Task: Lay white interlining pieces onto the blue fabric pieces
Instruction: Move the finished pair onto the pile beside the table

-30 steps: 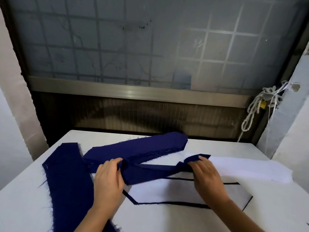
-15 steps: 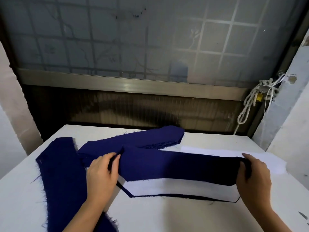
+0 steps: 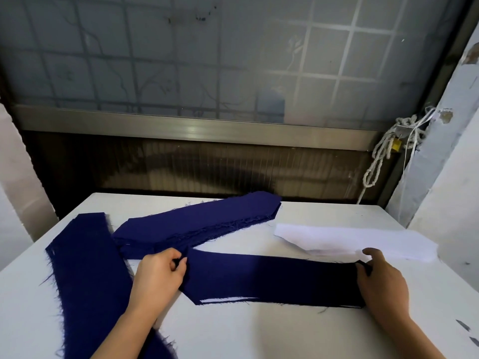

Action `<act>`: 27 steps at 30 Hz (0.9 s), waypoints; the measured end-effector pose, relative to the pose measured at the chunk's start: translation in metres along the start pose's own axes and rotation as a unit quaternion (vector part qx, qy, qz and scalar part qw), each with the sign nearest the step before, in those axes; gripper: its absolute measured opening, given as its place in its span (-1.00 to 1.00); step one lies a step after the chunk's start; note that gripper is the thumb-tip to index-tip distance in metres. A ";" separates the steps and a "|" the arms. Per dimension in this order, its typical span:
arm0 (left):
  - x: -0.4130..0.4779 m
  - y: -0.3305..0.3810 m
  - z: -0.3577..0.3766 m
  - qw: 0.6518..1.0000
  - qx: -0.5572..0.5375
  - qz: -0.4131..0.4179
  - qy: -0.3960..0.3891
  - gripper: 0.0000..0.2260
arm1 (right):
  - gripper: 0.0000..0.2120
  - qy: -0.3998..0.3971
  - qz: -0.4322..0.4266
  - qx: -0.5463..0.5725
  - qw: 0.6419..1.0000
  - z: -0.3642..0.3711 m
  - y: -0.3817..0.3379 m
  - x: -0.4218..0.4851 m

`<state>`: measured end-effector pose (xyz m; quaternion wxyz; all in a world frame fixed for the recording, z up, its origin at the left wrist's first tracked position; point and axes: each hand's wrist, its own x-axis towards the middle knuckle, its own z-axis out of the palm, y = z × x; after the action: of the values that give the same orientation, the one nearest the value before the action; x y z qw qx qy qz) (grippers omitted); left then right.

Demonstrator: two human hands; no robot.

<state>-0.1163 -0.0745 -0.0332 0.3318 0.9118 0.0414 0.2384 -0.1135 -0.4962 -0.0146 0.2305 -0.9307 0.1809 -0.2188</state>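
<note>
Left hand (image 3: 158, 275) and right hand (image 3: 381, 281) pinch the ends of a blue piece (image 3: 272, 279), holding it flat on the worktop (image 3: 259, 332). Next, probably, interlining (image 3: 350, 242) goes on top.

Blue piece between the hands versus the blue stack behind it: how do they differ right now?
The blue piece is pinched at its ends by the left hand and right hand; the blue stack is untouched. The blue piece lies level across the table, with a white sliver under its near edge; the blue stack runs diagonally, several frayed layers deep. Both are dark blue, long strips.
</note>
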 end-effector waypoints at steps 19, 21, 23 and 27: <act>0.002 0.002 -0.003 0.996 -0.023 -0.085 -0.018 -0.81 | -0.80 0.061 -0.018 -0.027 0.998 0.008 0.010 0.003; 0.002 0.003 -0.002 0.996 -0.018 -0.081 -0.022 -0.82 | -0.81 0.065 -0.020 -0.026 0.997 0.007 0.011 0.003; 0.001 0.003 -0.001 0.997 -0.006 -0.077 -0.028 -0.84 | -0.81 0.063 -0.014 -0.028 0.998 0.007 0.010 0.004; 0.000 0.005 -0.001 0.996 0.038 -0.063 -0.040 -0.85 | -0.80 0.043 0.002 -0.030 0.999 0.007 0.011 0.006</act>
<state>-0.1168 -0.0781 -0.0293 0.3125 0.9281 0.0947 0.1790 -0.1078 -0.5051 -0.0235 0.1953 -0.9267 0.1985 -0.2524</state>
